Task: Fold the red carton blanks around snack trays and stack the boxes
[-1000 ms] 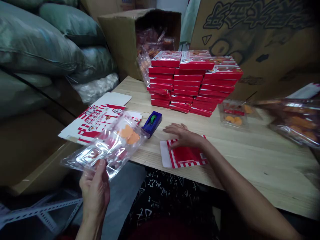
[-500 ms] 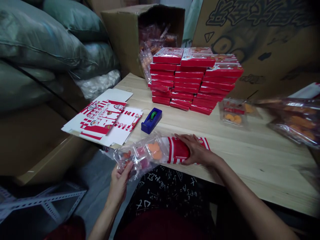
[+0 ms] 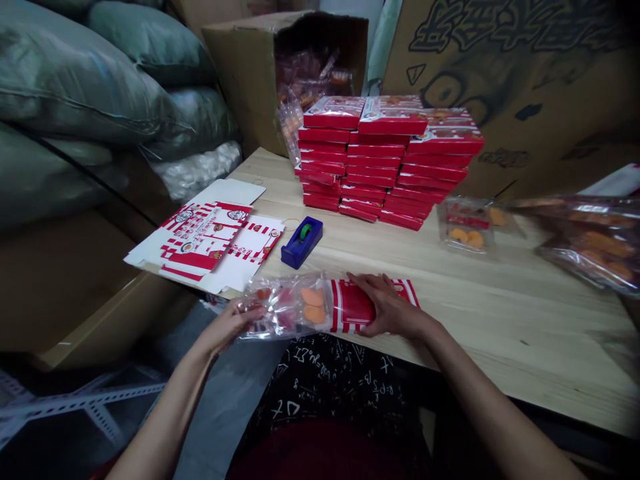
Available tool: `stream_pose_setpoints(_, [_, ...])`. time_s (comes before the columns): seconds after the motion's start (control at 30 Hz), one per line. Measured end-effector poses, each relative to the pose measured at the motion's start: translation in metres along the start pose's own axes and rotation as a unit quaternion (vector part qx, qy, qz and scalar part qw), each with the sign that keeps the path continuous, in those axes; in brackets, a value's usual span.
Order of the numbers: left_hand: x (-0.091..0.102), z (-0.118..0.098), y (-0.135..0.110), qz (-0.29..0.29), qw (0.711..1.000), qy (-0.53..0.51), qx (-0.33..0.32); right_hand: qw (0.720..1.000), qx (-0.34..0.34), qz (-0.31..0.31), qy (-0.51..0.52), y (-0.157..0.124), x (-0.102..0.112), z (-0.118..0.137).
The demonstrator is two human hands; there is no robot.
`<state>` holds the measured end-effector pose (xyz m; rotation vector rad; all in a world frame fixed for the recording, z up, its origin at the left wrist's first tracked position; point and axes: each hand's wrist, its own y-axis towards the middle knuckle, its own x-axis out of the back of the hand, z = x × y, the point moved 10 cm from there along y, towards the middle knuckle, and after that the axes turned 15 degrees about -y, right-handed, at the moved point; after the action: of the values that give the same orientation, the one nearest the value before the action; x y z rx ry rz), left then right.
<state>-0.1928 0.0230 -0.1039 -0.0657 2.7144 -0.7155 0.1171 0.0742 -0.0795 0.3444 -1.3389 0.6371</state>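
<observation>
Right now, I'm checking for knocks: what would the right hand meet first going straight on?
Probably the blue tape dispenser, past the red carton under the right hand; depth is unclear.

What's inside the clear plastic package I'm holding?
Orange pieces show nearest the red-and-white carton, with reddish contents beside them; glare and your left hand hide some of the rest.

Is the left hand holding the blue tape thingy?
No, the left hand holds a clear plastic pack, while the blue tape dispenser sits apart from it on the table.
</observation>
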Motion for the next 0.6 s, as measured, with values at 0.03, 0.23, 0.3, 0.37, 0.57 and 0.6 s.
stream_pose_setpoints(0.03, [0.009,-0.006,-0.001,-0.025,1.000,-0.007,-0.012,1.000,-0.005,0.002,0.000,0.000,-0.001,-0.001])
stream_pose_setpoints(0.23, [0.028,-0.019,-0.003,0.008,0.999,0.002,0.040,1.000,0.023,-0.004,0.016,-0.003,-0.001,0.000])
stream_pose_setpoints(0.3, [0.017,-0.018,0.004,0.060,0.996,0.032,0.059,0.999,0.040,0.005,0.023,-0.005,-0.002,0.003])
stream_pose_setpoints(0.37, [0.006,-0.020,0.014,0.081,0.994,0.045,0.058,0.998,0.050,0.019,0.024,-0.008,-0.002,0.007])
stream_pose_setpoints(0.57, [0.002,-0.031,0.028,0.033,0.999,0.030,0.004,0.996,0.063,0.048,0.034,-0.019,-0.001,0.019])
stream_pose_setpoints(0.6, [0.006,-0.033,0.026,0.027,0.999,0.033,-0.005,0.997,0.059,0.048,0.034,-0.020,-0.001,0.019])
